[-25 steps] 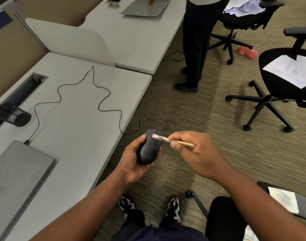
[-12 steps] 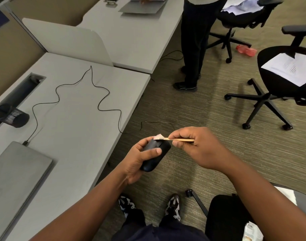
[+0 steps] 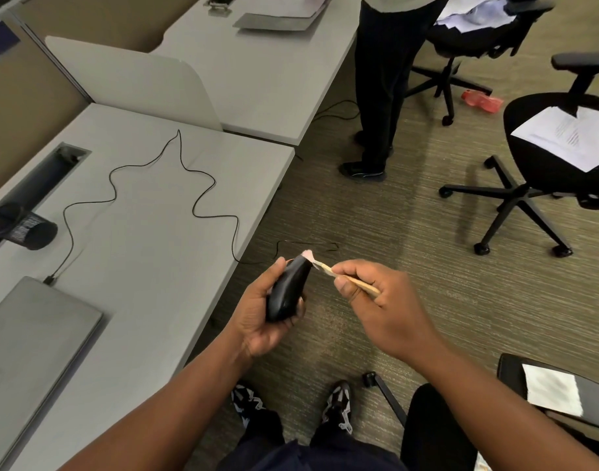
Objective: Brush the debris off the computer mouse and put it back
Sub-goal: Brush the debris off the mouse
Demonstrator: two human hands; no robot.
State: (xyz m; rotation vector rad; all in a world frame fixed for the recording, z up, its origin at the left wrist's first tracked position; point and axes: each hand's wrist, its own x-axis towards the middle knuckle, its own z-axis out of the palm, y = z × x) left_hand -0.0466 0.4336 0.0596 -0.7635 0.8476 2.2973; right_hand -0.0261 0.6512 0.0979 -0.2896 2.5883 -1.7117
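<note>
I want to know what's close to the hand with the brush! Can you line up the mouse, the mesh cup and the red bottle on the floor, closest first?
From the right hand, in the head view:
1. The mouse, just left of it, held in the left hand.
2. The red bottle, far up and right on the carpet.
3. The mesh cup, lying on the desk at far left.

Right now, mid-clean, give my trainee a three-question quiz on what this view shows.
1. True or false: the mouse rests on the desk.
2. What does the right hand hold? A) cloth B) brush C) pen
3. Fill in: the brush's bristles touch the mouse's ___ end, far or near from the wearer.

Key:
1. False; the left hand holds it above the carpet.
2. B
3. far
</note>
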